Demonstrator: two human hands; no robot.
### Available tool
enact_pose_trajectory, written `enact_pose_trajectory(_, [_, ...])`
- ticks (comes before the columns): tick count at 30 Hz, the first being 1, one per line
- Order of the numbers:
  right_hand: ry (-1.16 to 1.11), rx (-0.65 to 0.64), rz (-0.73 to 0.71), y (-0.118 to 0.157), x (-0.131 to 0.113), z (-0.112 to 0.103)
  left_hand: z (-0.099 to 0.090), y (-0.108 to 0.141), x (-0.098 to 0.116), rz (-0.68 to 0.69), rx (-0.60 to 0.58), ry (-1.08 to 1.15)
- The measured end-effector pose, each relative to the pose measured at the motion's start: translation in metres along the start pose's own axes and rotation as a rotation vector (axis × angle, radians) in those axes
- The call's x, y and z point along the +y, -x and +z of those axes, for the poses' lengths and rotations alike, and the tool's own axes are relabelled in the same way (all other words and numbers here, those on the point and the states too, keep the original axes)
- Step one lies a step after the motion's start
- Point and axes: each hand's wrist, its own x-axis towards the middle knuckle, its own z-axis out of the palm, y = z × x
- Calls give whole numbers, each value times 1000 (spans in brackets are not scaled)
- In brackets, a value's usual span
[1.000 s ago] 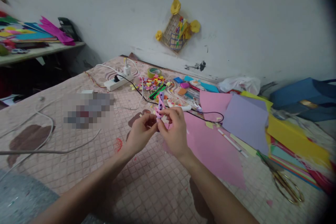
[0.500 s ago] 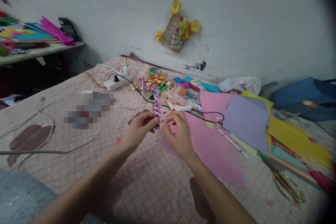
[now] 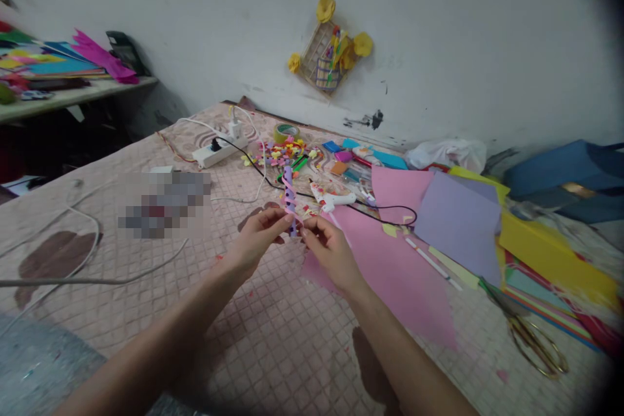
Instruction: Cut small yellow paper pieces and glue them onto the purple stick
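Above the table's middle, my left hand (image 3: 266,229) pinches a purple paper tube (image 3: 288,182) with dark spots, held nearly upright. A thin pink paper strip (image 3: 288,200) winds around the tube in a spiral. The strip's loose end runs to my right hand (image 3: 327,242), whose thumb and fingers are closed on it close beside the tube. Just beyond my right hand a white glue gun (image 3: 334,198) lies on its side. A large pink sheet (image 3: 385,266) is spread under and to the right of that hand.
Small foam flowers (image 3: 280,155), green tape (image 3: 286,132) and a power strip (image 3: 219,152) lie at the back. Purple paper (image 3: 451,224), gold-handled scissors (image 3: 536,346) and a blue bag (image 3: 565,175) are at right. Cables cross the left side, near a blurred-out object (image 3: 166,205).
My right hand has moved slightly left, closer to the tube, drawing the pink strip around it. The tube has turned and tilted a little to the left.
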Motion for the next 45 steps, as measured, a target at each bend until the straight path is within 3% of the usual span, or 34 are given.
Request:
enact_pose_trajectory(8, [317,65,-198,3,-1,2,2,0,-1,-66,-2,95])
enact_pose_trajectory(16, [354,78,-165,3,1,1,1,-1,-4,-107,-16,149])
enact_pose_trajectory(26, [735,82,-291,2,4,0,-1,-6,-15,-197,-75,380])
enact_pose_trajectory(35, [397,22,-150,2,0,1,-3,-7,-18,-233,-27,345])
enact_pose_trajectory(45, [-58,20,121,-10,8,-3,-2,-4,-17,-200,-83,278])
